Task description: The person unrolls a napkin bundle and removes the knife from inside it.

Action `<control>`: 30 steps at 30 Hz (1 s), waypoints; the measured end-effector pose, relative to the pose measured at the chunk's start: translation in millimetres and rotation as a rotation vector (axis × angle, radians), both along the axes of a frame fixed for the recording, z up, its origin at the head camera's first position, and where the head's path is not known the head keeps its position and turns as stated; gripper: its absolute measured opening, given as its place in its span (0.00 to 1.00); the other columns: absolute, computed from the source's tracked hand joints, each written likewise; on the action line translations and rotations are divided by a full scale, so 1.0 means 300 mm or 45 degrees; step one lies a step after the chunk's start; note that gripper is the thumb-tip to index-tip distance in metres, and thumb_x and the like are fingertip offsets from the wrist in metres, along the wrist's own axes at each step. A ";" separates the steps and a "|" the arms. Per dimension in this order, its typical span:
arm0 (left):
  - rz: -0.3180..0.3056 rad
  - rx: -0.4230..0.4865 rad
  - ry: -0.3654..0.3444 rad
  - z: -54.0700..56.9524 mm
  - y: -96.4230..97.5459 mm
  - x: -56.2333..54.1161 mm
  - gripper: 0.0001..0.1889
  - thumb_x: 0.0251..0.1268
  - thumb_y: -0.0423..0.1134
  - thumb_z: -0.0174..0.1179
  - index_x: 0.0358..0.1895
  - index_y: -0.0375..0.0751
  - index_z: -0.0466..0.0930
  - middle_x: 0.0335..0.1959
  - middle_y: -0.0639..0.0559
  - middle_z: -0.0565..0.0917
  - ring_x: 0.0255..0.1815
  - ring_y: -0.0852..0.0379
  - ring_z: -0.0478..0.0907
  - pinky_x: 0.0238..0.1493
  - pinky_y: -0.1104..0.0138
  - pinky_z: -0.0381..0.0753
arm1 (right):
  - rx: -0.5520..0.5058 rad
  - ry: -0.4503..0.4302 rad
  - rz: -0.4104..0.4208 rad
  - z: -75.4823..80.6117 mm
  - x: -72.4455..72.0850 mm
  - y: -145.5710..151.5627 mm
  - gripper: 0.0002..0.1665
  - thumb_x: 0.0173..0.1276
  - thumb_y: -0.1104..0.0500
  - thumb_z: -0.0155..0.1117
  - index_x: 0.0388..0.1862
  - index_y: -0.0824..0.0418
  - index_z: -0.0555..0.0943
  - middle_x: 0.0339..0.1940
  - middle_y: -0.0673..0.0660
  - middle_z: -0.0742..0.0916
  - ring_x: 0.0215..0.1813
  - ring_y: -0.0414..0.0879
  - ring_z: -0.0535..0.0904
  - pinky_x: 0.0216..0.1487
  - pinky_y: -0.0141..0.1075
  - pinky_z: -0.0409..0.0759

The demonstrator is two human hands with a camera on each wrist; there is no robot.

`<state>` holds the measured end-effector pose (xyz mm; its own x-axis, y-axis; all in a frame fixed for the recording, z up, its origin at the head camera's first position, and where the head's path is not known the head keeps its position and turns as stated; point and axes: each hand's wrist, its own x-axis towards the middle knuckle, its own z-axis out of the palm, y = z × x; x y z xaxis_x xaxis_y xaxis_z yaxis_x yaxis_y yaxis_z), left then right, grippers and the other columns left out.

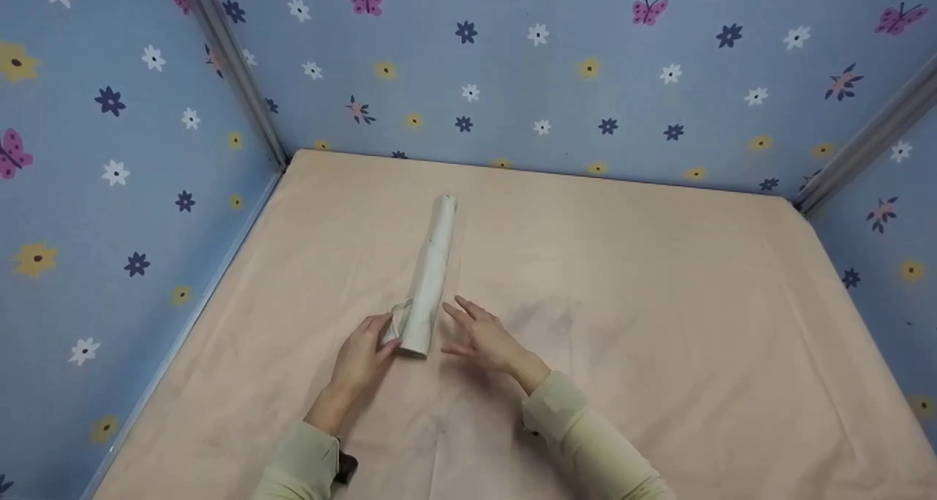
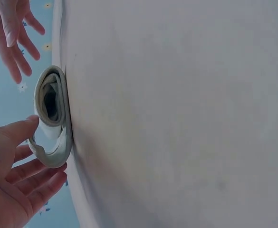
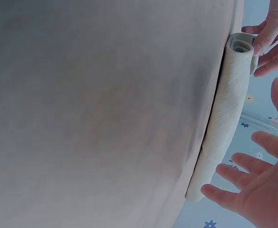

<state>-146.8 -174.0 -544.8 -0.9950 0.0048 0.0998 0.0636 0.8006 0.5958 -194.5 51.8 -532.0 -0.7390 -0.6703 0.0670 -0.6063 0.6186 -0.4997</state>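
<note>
A pale, textured mat, rolled into a long tube, lies on the table and points away from me. At its near end the coils show, and a loose outer flap curls out on the left side. My left hand holds this flap at the near end, its thumb by the coils and its fingers around the flap's outer side. To the right of the roll, my right hand hovers with spread fingers, apart from the mat and holding nothing.
A wrinkled beige cloth covers the table. Blue panels with flowers and butterflies stand behind it and at both sides, joined by grey corner posts.
</note>
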 end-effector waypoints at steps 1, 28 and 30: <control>0.002 -0.003 0.004 0.001 -0.004 0.000 0.24 0.56 0.38 0.60 0.55 0.32 0.69 0.49 0.42 0.75 0.51 0.47 0.72 0.53 0.60 0.70 | -0.002 -0.005 0.008 0.000 -0.002 -0.003 0.42 0.60 0.43 0.58 0.68 0.59 0.57 0.67 0.64 0.60 0.66 0.56 0.56 0.61 0.52 0.58; 0.051 -0.128 0.265 0.020 -0.104 0.000 0.09 0.57 0.30 0.58 0.41 0.32 0.78 0.38 0.43 0.81 0.36 0.48 0.80 0.34 0.60 0.78 | -0.051 -0.042 0.100 -0.004 -0.040 -0.059 0.39 0.61 0.45 0.58 0.67 0.59 0.59 0.67 0.63 0.60 0.63 0.54 0.63 0.60 0.47 0.62; 0.056 -0.151 0.307 0.021 -0.107 0.002 0.09 0.56 0.30 0.59 0.40 0.32 0.78 0.40 0.42 0.80 0.39 0.46 0.79 0.36 0.59 0.78 | -0.063 -0.036 0.099 -0.003 -0.043 -0.068 0.38 0.61 0.46 0.58 0.67 0.59 0.59 0.67 0.64 0.60 0.62 0.54 0.63 0.60 0.46 0.63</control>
